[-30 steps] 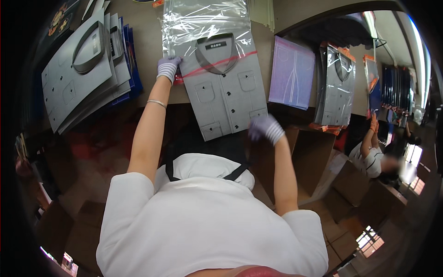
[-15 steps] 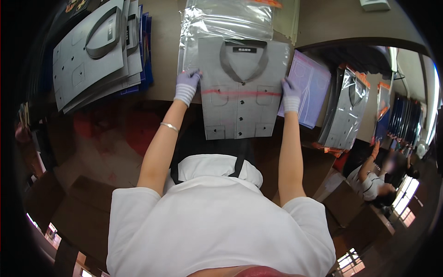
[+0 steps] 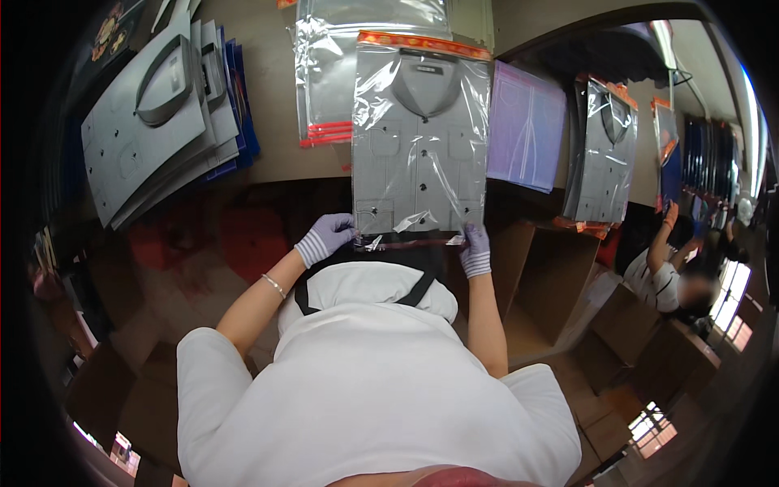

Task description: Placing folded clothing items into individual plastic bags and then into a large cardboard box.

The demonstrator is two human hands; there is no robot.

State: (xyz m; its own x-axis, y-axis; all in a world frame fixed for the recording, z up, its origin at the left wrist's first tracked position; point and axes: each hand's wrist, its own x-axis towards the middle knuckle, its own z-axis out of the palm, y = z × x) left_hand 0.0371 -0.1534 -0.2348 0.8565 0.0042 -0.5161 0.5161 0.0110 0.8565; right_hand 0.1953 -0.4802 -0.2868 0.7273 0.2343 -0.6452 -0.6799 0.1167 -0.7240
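A flat grey shirt (image 3: 423, 174), stiff and paper-like with a collar, dark buttons and pockets, lies inside a clear plastic bag (image 3: 377, 85) with an orange and red header strip at the far end. At the bag's near left corner, my left hand (image 3: 329, 237), in a lilac glove with a striped cuff, is closed on its edge. My right hand (image 3: 475, 248), gloved the same way, pinches the near right corner. The bag's near edge overhangs the table edge toward my body. The fingertips are partly hidden at the glossy plastic.
More clear bags (image 3: 320, 89) with red stripes lie beyond. At left leans a stack of grey paper-like shirts (image 3: 134, 130); at right are a purple trouser-shaped sheet (image 3: 526, 126) and bagged grey shirts (image 3: 602, 158). A cardboard box (image 3: 527, 288) stands below right. Another person (image 3: 653, 264) is further right.
Both hands have moved from the shirt's sides to its near corners. The bag's red band has gone from across the shirt's middle, and the plastic now reaches the near edge.
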